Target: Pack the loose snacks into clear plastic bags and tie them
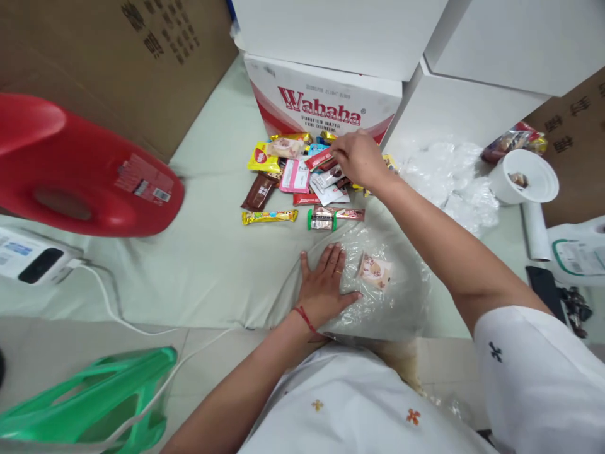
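Observation:
My left hand [322, 285] lies flat with its fingers spread, pressing on a clear plastic bag [406, 293]. A small white wrapped snack [375, 270] with red print rests at the bag, right of that hand. Farther back, my right hand [358, 157] pinches the end of a red snack packet [319, 157] over a pile of snacks; its fingertips are partly hidden. Around it are a yellow packet [263, 157], a pink-and-white packet [295, 176], a brown packet [259, 191] and several others. A yellow stick packet [269, 217] and a green-ended pack [322, 219] lie nearest me.
Behind the snacks stands a Wahaha carton [326, 101]. A red jug [94, 170] and a white device [35, 258] with a cable are at left. Crumpled clear plastic [449, 183], a white tub [524, 180] and a phone [546, 293] sit at right. A green bag [94, 397] is lower left.

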Demonstrator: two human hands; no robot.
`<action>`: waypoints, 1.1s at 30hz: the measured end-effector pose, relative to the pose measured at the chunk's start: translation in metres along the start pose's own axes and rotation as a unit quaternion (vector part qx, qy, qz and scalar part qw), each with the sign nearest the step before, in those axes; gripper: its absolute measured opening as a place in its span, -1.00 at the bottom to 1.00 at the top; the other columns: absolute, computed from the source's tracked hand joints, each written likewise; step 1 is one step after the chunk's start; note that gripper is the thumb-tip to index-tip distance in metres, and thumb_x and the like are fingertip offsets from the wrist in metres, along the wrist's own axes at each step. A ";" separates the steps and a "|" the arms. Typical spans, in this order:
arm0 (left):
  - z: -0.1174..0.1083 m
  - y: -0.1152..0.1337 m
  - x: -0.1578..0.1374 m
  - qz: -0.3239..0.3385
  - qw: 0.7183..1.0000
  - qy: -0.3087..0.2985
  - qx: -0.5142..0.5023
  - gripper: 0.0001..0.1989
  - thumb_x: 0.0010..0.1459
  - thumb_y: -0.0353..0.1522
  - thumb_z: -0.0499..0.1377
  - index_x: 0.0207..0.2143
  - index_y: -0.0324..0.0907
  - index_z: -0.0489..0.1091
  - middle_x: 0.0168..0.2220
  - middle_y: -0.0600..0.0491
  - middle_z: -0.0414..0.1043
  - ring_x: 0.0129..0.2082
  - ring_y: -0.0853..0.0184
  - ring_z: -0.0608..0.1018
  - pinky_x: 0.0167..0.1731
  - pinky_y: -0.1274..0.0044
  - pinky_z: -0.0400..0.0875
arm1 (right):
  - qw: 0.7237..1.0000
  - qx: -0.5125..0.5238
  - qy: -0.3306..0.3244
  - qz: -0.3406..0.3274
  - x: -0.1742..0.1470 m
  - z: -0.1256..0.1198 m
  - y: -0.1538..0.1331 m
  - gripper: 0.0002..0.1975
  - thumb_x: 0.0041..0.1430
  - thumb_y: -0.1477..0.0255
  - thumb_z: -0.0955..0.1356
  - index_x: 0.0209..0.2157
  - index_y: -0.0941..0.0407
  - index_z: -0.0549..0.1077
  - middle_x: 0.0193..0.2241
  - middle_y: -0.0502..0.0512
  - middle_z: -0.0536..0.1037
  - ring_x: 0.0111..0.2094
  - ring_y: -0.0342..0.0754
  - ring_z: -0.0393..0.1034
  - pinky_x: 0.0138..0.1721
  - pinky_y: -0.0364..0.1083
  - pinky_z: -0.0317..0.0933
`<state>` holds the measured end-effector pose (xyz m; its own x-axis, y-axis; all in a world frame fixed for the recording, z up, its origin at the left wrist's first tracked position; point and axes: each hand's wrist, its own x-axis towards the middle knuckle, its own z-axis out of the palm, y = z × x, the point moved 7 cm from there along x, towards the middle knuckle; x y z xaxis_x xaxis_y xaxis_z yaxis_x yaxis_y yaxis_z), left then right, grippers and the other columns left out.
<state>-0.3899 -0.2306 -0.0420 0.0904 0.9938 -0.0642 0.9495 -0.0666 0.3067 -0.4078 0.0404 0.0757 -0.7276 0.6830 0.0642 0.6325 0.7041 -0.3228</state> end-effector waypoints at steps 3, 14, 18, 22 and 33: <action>0.001 0.001 0.000 0.000 1.000 -0.001 0.001 0.01 0.21 0.20 0.07 0.49 -0.20 -0.03 0.51 -0.20 -0.05 0.52 -0.09 -0.04 0.36 -0.23 -0.40 | 0.999 -0.023 0.023 0.033 -0.016 -0.005 0.012 -0.55 0.45 0.25 0.13 0.02 0.17 0.53 -0.03 0.31 0.57 0.09 0.28 0.32 0.19 0.21 0.11; 0.001 0.001 0.002 -0.009 0.999 -0.030 -0.016 0.03 0.20 0.24 0.06 0.48 -0.21 0.00 0.51 -0.18 -0.06 0.51 -0.07 -0.02 0.37 -0.25 -0.38 | 0.997 -0.013 -0.039 0.058 0.089 0.073 -0.055 -0.19 0.36 -0.06 0.27 0.33 0.31 0.22 0.18 0.51 0.42 0.27 0.47 0.18 0.23 0.41 0.04; -0.001 0.001 0.000 0.000 1.000 -0.020 -0.017 0.01 0.22 0.23 0.04 0.48 -0.20 -0.01 0.51 -0.18 -0.06 0.51 -0.04 -0.01 0.37 -0.24 -0.33 | 0.996 -0.009 -0.056 0.070 0.101 0.093 -0.054 -0.43 0.30 0.22 0.40 0.23 0.23 0.38 0.17 0.45 0.45 0.20 0.35 0.31 0.18 0.30 0.21; -0.001 0.001 -0.001 0.006 1.000 -0.008 -0.006 0.00 0.21 0.23 0.05 0.48 -0.19 0.02 0.50 -0.19 0.01 0.51 -0.07 -0.02 0.38 -0.22 -0.28 | 0.998 -0.005 -0.009 0.068 0.100 0.087 -0.049 -0.31 0.17 0.20 0.50 0.24 0.21 0.36 0.27 0.47 0.33 0.29 0.42 0.15 0.19 0.35 0.19; 0.001 0.000 0.000 0.010 0.999 -0.030 -0.013 -0.02 0.24 0.21 0.04 0.48 -0.19 -0.01 0.51 -0.18 -0.03 0.51 -0.03 0.01 0.39 -0.20 -0.34 | 0.998 -0.055 0.018 -0.022 0.096 0.075 -0.075 -0.65 0.52 0.35 0.20 -0.03 0.30 0.50 -0.01 0.30 0.59 0.19 0.20 0.24 0.29 0.26 -0.02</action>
<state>-0.3896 -0.2303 -0.0426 0.1287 0.9851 -0.1144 0.9389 -0.0839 0.3339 -0.5451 0.0390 0.0356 -0.7462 0.6565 0.1107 0.6273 0.7489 -0.2136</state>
